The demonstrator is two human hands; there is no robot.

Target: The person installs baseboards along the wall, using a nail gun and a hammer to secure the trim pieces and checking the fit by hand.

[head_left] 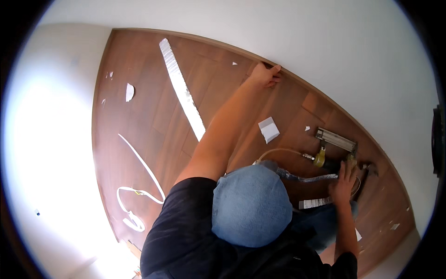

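Note:
My left arm stretches out to the far wall. There my left hand is at the brown baseboard, its fingers curled and its thumb lying along the strip. My right hand reaches forward by my knee with its fingers extended. Its fingertips are at the yellow end of a nail gun, which lies on the floor; whether they touch it is hard to tell. A pale air hose runs from the nail gun's fitting back toward me. Beside the right hand is a dark hammer-like tool, partly hidden.
A long silvery strip lies across the wood floor on the left. Nearer me is a curled white strap. A folded white paper and small scraps lie about. White walls bound the floor. My blue jeans knee fills the centre.

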